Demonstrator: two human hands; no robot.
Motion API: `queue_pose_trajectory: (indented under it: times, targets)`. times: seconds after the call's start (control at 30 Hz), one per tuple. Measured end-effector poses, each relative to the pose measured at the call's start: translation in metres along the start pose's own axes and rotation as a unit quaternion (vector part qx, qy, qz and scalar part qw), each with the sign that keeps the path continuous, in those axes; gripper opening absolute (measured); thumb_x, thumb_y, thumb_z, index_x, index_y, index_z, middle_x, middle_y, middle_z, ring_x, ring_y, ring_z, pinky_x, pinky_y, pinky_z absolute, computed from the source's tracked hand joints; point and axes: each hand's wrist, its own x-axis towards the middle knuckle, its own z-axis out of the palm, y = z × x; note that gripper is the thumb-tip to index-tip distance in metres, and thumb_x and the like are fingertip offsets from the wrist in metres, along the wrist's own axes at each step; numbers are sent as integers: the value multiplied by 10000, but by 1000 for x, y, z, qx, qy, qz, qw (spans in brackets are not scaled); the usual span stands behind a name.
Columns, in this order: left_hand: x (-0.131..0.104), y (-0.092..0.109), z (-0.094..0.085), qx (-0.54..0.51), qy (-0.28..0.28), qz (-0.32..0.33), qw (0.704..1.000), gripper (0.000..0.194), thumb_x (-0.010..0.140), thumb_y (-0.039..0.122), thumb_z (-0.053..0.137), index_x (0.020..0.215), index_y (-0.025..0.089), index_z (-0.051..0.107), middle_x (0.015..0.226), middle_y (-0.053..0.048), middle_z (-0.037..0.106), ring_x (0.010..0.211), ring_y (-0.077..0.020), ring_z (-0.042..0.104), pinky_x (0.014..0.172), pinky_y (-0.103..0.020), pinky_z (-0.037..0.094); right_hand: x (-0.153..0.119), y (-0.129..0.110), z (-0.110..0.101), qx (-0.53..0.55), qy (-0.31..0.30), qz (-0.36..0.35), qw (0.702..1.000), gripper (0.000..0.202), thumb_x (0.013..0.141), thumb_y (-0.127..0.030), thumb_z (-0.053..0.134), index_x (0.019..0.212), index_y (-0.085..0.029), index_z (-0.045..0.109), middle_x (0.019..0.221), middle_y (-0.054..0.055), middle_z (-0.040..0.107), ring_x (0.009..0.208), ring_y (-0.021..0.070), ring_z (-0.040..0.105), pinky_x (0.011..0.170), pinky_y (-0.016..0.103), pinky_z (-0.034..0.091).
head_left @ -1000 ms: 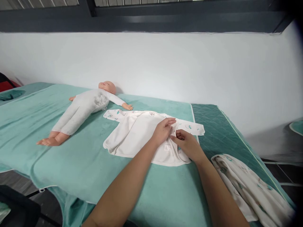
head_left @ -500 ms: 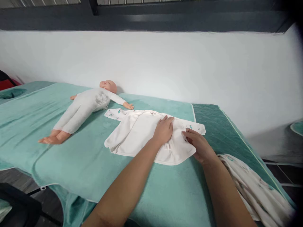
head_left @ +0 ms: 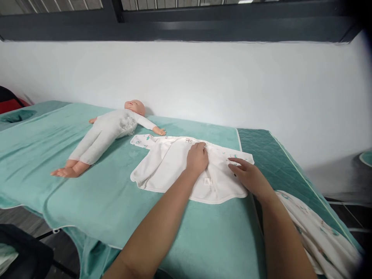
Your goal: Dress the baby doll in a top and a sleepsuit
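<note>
A white baby shirt [head_left: 171, 166] lies spread open, inside up, on the green bed cover, its patterned sleeves stretched out to both sides. My left hand [head_left: 197, 158] rests near the neckline with its fingers curled down into the cloth; the fingertips are hidden. Over the shirt's right side, below the right sleeve, is my right hand [head_left: 247, 175], its thumb and fingers apart with nothing pinched between them. A baby doll [head_left: 112, 128] in a white cloth body lies on its back to the left, one hand close to the left sleeve.
The green cover [head_left: 99, 205] drapes over the bed's front edge. A patterned white cloth [head_left: 316, 232] lies bunched at the right. Behind runs a white wall [head_left: 186, 81]. A dark object [head_left: 23, 252] stands at the lower left.
My right hand has let go of the shirt's right front edge, which now lies folded out flatter to the right. My left hand's fingers have drawn in from flat to curled.
</note>
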Motion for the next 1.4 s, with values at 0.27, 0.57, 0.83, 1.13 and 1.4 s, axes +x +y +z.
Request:
queue_pose_trajectory:
  times: [0.27,0.57,0.83,1.13,1.4]
  targets:
    - [11,-2,12,106,-62,10,992,472,994,327,289,1409,202,476,1540,-38,433,1431,-263,337,1142,-473,315,3,4,17,-94,65,-174,978,223,859,-393,592,941,-230,722,910,34,696,811,188,624,785,328,460]
    - [11,-1,13,166,-104,46,980,607,991,453,196,1506,182,369,1612,-51,296,1512,-291,146,1193,-490,218,-5,-10,31,-118,23,-315,941,176,950,-304,499,917,-230,655,942,32,656,911,183,604,823,320,445]
    - [8,2,5,134,-123,32,983,557,942,416,369,1460,222,429,1606,-52,310,1495,-236,236,1225,-456,178,-7,-12,33,-203,-24,-222,953,265,957,-400,457,862,-244,649,808,-5,687,757,168,618,662,280,384]
    - [7,-2,8,134,-101,50,985,496,889,176,408,1371,207,518,1576,-70,370,1477,-239,286,1214,-465,217,-11,-14,29,-247,41,-169,953,312,947,-475,456,908,-275,692,659,-15,666,641,179,620,579,273,338]
    - [10,-4,6,5,-32,11,999,466,868,91,397,1264,239,592,1454,-32,538,1382,-189,440,1182,-398,308,-18,-24,45,-144,50,-309,939,284,987,-344,400,1093,-242,643,1104,57,702,991,211,651,861,325,478]
